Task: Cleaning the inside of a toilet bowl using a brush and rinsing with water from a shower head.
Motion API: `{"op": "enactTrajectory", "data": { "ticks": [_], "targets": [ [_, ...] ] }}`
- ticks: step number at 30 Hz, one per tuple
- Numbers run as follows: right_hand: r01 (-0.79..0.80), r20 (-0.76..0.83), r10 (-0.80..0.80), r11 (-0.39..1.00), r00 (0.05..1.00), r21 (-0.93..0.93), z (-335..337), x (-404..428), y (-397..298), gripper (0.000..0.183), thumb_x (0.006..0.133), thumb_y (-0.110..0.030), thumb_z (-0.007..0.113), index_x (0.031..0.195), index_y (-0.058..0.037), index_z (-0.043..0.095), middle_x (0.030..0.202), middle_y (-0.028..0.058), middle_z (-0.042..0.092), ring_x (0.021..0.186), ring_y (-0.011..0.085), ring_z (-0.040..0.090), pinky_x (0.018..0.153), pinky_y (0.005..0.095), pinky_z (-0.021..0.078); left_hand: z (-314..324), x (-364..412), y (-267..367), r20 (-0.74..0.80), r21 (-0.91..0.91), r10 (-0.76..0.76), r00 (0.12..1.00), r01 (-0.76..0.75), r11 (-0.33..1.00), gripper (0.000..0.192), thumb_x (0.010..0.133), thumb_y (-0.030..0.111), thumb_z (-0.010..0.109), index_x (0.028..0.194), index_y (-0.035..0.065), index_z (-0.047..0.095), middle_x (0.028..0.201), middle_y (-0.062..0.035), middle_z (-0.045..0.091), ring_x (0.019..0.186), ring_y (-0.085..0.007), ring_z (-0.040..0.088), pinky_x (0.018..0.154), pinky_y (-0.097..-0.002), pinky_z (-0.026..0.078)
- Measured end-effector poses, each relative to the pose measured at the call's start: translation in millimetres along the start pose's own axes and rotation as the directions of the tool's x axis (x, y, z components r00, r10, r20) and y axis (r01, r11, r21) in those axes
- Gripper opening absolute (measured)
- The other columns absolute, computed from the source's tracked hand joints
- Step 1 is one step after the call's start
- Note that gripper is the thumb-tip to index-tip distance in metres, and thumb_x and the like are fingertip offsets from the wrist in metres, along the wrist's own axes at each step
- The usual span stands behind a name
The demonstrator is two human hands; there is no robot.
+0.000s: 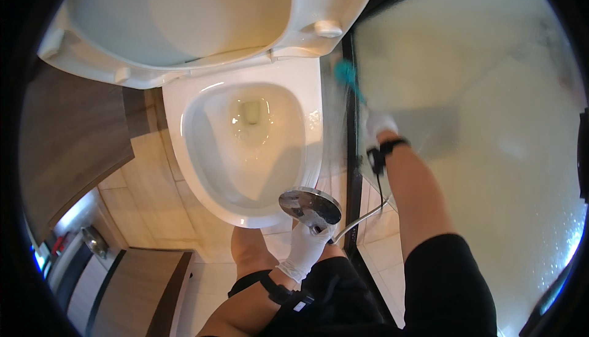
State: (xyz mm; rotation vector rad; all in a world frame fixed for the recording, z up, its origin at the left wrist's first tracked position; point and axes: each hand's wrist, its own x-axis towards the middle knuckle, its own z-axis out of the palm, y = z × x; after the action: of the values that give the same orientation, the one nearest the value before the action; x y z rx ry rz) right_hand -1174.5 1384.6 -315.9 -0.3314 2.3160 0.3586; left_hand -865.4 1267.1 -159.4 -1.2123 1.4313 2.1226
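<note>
My left hand [304, 250], in a white glove, grips a round chrome shower head [310, 204] by its handle, just in front of the toilet bowl's rim. Fine water streaks rise from it along the toilet's right side. A metal hose [363, 221] runs from the handle to the right. In my right hand [381, 124], also white-gloved and blurred, is a teal brush [346, 73]; its rounded head is beside the black frame, right of the toilet. The white toilet [312, 102] has water in its bowl, and its seat [301, 37] is raised.
A frosted or wet glass panel [487, 84] with a black frame [353, 180] stands on the right. At left are a dark cabinet panel [78, 120] and a lower wood-look cabinet [138, 286]. Beige tiles [152, 208] cover the floor. My legs are close to the bowl.
</note>
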Motion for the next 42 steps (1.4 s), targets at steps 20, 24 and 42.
{"op": "enactTrajectory", "data": {
  "ticks": [20,24,42],
  "targets": [
    [0.156,-0.071,-0.168,0.977,0.983,-0.146,-84,128,-6,0.032,0.086,-0.017,0.042,0.113,-0.0061,0.053,0.108,0.0200,0.057,0.095,0.0376,0.057,0.079,0.0451,0.0461,7,31,22,-0.155,0.066,0.069,0.986,-0.060,0.996,0.020,0.076,0.011,0.068,0.090,-0.0009,0.059,0.076,-0.0032,0.061,0.068,-0.0092,0.055,0.061,-0.0235,0.046],
    [0.118,0.087,-0.108,0.987,0.990,-0.113,-1,86,-2,0.031,0.086,-0.020,0.042,0.105,-0.0042,0.061,0.112,0.0224,0.054,0.102,0.0373,0.054,0.084,0.0462,0.0440,15,32,2,-0.154,0.049,0.080,0.985,-0.073,0.996,0.017,0.076,0.008,0.067,0.088,-0.0001,0.058,0.074,-0.0020,0.058,0.067,-0.0086,0.052,0.060,-0.0231,0.045],
    [0.022,0.200,-0.018,1.000,0.980,-0.018,142,-114,69,0.039,0.087,-0.015,0.035,0.125,-0.0160,0.042,0.108,0.0203,0.057,0.099,0.0376,0.055,0.083,0.0451,0.0450,13,47,20,-0.163,-0.097,0.104,0.981,-0.121,0.988,0.022,0.075,0.011,0.069,0.090,0.0000,0.057,0.081,-0.0029,0.057,0.073,-0.0103,0.051,0.067,-0.0253,0.043]
  ]
}}
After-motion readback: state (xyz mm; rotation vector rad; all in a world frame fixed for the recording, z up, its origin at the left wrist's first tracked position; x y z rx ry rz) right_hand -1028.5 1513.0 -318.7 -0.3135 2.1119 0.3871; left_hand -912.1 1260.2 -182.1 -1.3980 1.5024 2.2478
